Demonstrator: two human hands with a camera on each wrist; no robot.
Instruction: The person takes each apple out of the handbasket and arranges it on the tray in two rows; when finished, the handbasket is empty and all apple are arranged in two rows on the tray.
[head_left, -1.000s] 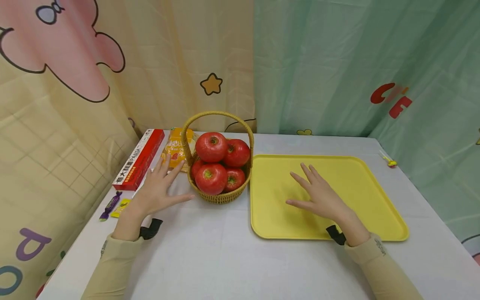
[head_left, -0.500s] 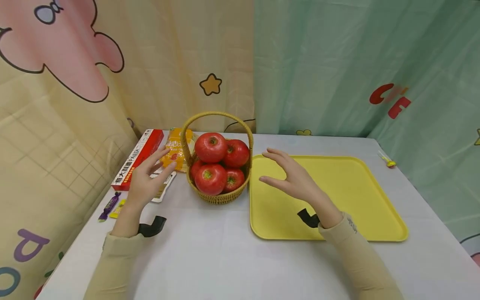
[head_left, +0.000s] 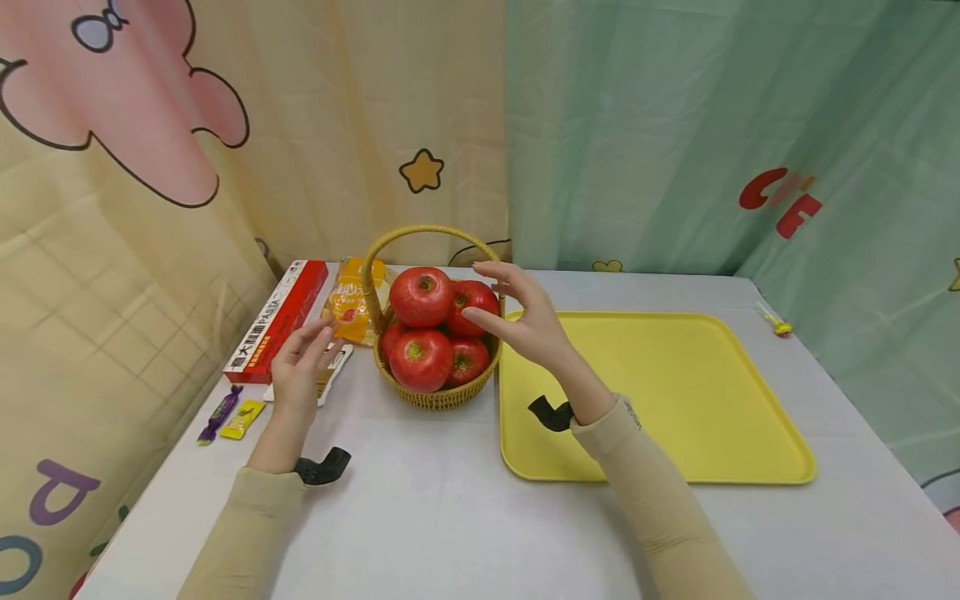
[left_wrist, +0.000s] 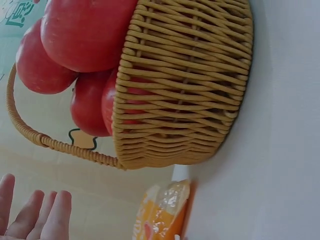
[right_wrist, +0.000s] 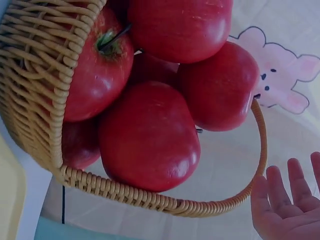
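Both hands have closed in on the woven wicker basket of red apples since a second ago. Right hand is off the flat yellow plastic tray, fingers spread, holding nothing, beside the right handle base. Left hand hovers open left of the basket, gripping nothing. Basket sits on the white table, touching the tray's left edge. Risk: piled apples could roll out if the basket tips. Orange snack packet and red pasta box crowd the left side.
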